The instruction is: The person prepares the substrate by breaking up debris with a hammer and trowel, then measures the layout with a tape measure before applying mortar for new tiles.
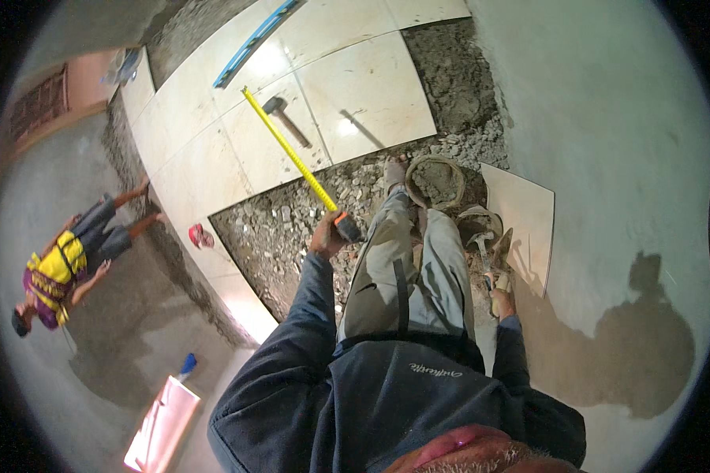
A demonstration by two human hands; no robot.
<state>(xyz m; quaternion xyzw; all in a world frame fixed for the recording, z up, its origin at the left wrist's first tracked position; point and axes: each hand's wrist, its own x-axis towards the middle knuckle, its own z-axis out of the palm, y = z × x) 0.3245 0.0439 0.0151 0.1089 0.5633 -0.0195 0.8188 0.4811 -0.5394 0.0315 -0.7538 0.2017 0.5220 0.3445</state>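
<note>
My left hand [326, 234] grips the case of a tape measure [347, 227]. Its yellow blade [288, 150] runs up and to the left across the gravel bed [280, 229] and over the laid cream tiles [355, 94]. My right hand [500, 298] holds a trowel [499, 254] low beside my right leg, its blade close to a loose cream tile [525, 225] that leans against the wall. A mortar-filled pan [436, 183] sits just beyond my feet.
A rubber mallet [282, 117] and a long blue level [254, 41] lie on the laid tiles. A grey plastered wall [607, 158] fills the right side. Another person [63, 272] stands at the left on bare concrete. A small red object [199, 235] lies by the tile edge.
</note>
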